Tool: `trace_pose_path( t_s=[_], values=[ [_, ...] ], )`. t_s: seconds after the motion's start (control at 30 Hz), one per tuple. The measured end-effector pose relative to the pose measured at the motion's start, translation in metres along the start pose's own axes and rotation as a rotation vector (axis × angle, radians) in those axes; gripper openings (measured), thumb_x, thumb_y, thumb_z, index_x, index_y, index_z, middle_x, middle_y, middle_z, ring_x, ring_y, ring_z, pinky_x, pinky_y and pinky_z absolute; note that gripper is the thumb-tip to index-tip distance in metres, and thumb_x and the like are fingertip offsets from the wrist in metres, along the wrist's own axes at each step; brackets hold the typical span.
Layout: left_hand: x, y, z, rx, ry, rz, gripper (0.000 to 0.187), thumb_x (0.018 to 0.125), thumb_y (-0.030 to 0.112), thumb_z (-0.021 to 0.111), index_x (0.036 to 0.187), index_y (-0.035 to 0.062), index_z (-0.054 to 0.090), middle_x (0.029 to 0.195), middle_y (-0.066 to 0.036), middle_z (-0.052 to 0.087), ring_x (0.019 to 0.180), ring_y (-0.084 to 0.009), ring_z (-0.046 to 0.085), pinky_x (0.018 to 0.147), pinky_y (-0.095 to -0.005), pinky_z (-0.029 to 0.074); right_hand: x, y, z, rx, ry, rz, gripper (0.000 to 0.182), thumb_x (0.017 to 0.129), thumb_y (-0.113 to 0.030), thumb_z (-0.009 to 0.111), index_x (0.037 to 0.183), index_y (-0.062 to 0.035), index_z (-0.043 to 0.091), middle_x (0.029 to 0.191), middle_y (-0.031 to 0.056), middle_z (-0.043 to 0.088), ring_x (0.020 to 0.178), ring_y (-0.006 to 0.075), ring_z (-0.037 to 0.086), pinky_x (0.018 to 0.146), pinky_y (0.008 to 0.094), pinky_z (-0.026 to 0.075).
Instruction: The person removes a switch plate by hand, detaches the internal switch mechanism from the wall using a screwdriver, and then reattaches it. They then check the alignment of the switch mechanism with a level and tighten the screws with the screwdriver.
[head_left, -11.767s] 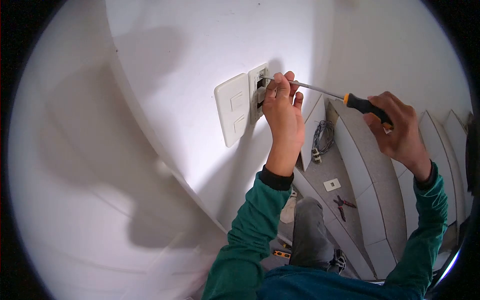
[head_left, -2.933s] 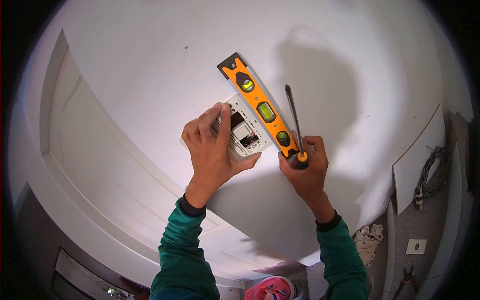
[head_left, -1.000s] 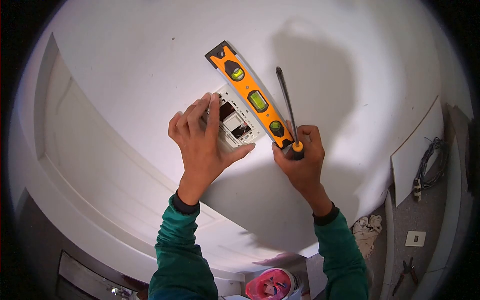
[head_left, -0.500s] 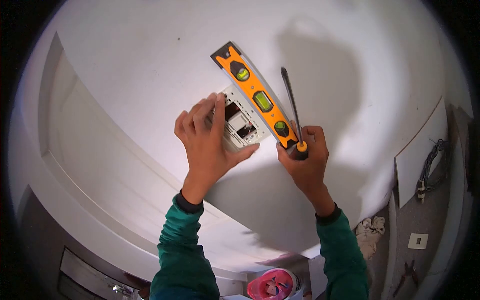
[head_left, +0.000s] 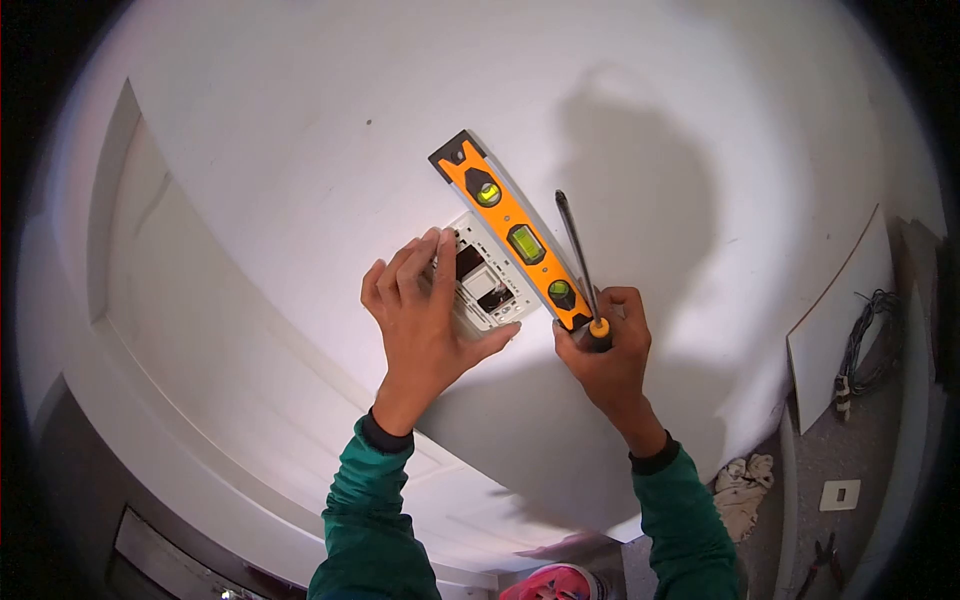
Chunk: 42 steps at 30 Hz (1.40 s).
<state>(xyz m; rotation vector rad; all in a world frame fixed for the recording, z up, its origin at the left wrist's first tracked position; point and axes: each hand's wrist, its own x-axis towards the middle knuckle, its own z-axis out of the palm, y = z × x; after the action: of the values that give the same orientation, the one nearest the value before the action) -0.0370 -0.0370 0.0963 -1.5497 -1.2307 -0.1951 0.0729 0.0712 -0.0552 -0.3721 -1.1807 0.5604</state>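
An orange spirit level (head_left: 508, 225) with green vials lies along the upper right edge of a white switch frame (head_left: 487, 275) on the white wall. My left hand (head_left: 420, 305) grips the frame, fingertips on its upper left edge and thumb at its lower edge. Dark openings and a white module show in the frame. At the level's lower end, my right hand (head_left: 610, 345) is closed round it and also holds a screwdriver (head_left: 573, 235), whose shaft points up and slightly left.
On the right, a white board (head_left: 835, 340) leans beside a coiled dark cable (head_left: 868, 340). Below are a cloth (head_left: 742, 495), a white cover plate (head_left: 840, 495) and pliers (head_left: 822, 562). A pink-lined bucket (head_left: 555, 583) stands at the bottom. A white door (head_left: 230, 310) is at left.
The level, frame and both hands appear lower in the view, along with the surroundings, as the camera has shifted. Both hands keep their hold.
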Motion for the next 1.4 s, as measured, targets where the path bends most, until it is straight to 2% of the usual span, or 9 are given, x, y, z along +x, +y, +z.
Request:
trace_pose_path(
  t_s=[0.43, 0.57, 0.6, 0.67, 0.87, 1.03, 1.13, 1.23, 1.4],
  values=[
    [-0.001, -0.016, 0.013, 0.074, 0.117, 0.187, 0.102, 0.057, 0.039, 0.087, 0.139, -0.0012, 0.041, 0.127, -0.019, 0.053, 0.114, -0.0358, 0.048, 0.095, -0.0426, 0.039, -0.002, 0.015, 0.002, 0.118, 0.143, -0.169, 0.052, 0.065, -0.013, 0.077, 0.114, -0.0004, 0.061, 0.094, 0.0157, 0.054, 0.084, 0.0289, 0.059, 0.071, 0.0383, 0.052],
    [0.000, -0.006, 0.024, 0.199, 0.164, 0.086, 0.105, 0.058, 0.047, 0.084, 0.146, 0.0145, 0.037, 0.136, -0.010, 0.049, 0.122, -0.0279, 0.045, 0.100, -0.0451, 0.035, 0.023, 0.011, -0.067, 0.229, 0.088, 0.303, 0.045, 0.059, -0.017, 0.082, 0.095, 0.0004, 0.061, 0.091, 0.0131, 0.053, 0.080, 0.0234, 0.056, 0.069, 0.0344, 0.049],
    [-0.006, -0.014, 0.024, 0.242, 0.183, 0.063, 0.102, 0.061, 0.054, 0.080, 0.147, 0.0210, 0.035, 0.138, -0.006, 0.047, 0.123, -0.0248, 0.045, 0.101, -0.0468, 0.034, 0.024, 0.029, -0.074, 0.049, 0.184, 0.044, 0.043, 0.058, -0.019, 0.083, 0.088, -0.0008, 0.058, 0.086, 0.0092, 0.053, 0.078, 0.0203, 0.057, 0.066, 0.0332, 0.049],
    [-0.005, -0.015, 0.026, 0.223, 0.207, 0.100, 0.098, 0.065, 0.061, 0.075, 0.147, 0.0229, 0.035, 0.138, -0.003, 0.048, 0.123, -0.0235, 0.045, 0.099, -0.0478, 0.036, 0.029, 0.015, -0.135, 0.345, 0.053, 0.652, 0.039, 0.064, -0.021, 0.084, 0.091, -0.0017, 0.062, 0.069, 0.0021, 0.061, 0.055, 0.0102, 0.058, 0.047, 0.0252, 0.048],
    [-0.004, -0.030, 0.037, 0.193, 0.245, 0.126, 0.088, 0.069, 0.058, 0.074, 0.142, 0.0201, 0.043, 0.132, -0.005, 0.054, 0.113, -0.0250, 0.055, 0.092, -0.0433, 0.045, -0.082, 0.050, -0.314, -0.365, 0.228, 0.759, 0.041, 0.081, -0.022, 0.073, 0.113, 0.0016, 0.064, 0.063, -0.0011, 0.056, 0.052, 0.0069, 0.051, 0.049, 0.0228, 0.043],
    [-0.004, -0.033, 0.034, 0.149, 0.276, 0.175, 0.087, 0.068, 0.053, 0.077, 0.141, 0.0191, 0.044, 0.132, -0.005, 0.055, 0.114, -0.0245, 0.056, 0.092, -0.0425, 0.047, -0.228, 0.107, -0.410, -0.728, 0.509, 0.911, 0.029, 0.076, -0.021, 0.075, 0.090, 0.0029, 0.068, 0.062, 0.0037, 0.061, 0.049, 0.0107, 0.056, 0.047, 0.0283, 0.044],
    [0.001, -0.028, 0.040, 0.168, 0.263, 0.180, 0.088, 0.068, 0.053, 0.077, 0.142, 0.0199, 0.042, 0.132, -0.005, 0.054, 0.116, -0.0241, 0.055, 0.093, -0.0426, 0.047, -0.236, 0.096, -0.404, -1.183, 0.598, 0.858, 0.040, 0.068, -0.029, 0.080, 0.076, 0.0065, 0.064, 0.066, 0.0156, 0.064, 0.059, 0.0272, 0.063, 0.057, 0.0398, 0.049],
    [0.000, -0.025, 0.034, 0.235, 0.233, 0.146, 0.081, 0.068, 0.047, 0.079, 0.134, 0.0099, 0.050, 0.131, -0.010, 0.057, 0.115, -0.0271, 0.058, 0.093, -0.0403, 0.049, -0.258, 0.142, -0.427, -1.290, 0.506, 0.922, 0.042, 0.071, -0.031, 0.079, 0.089, 0.0043, 0.067, 0.093, 0.0224, 0.060, 0.084, 0.0321, 0.063, 0.070, 0.0446, 0.050],
    [-0.002, -0.026, 0.039, 0.180, 0.295, 0.165, 0.091, 0.070, 0.060, 0.072, 0.145, 0.0218, 0.037, 0.139, -0.001, 0.047, 0.121, -0.0236, 0.049, 0.097, -0.0479, 0.041, -0.241, 0.166, -0.408, -1.270, 0.547, 1.047, 0.047, 0.074, -0.037, 0.077, 0.093, 0.0050, 0.066, 0.103, 0.0240, 0.056, 0.088, 0.0366, 0.060, 0.077, 0.0454, 0.049]
  ],
)
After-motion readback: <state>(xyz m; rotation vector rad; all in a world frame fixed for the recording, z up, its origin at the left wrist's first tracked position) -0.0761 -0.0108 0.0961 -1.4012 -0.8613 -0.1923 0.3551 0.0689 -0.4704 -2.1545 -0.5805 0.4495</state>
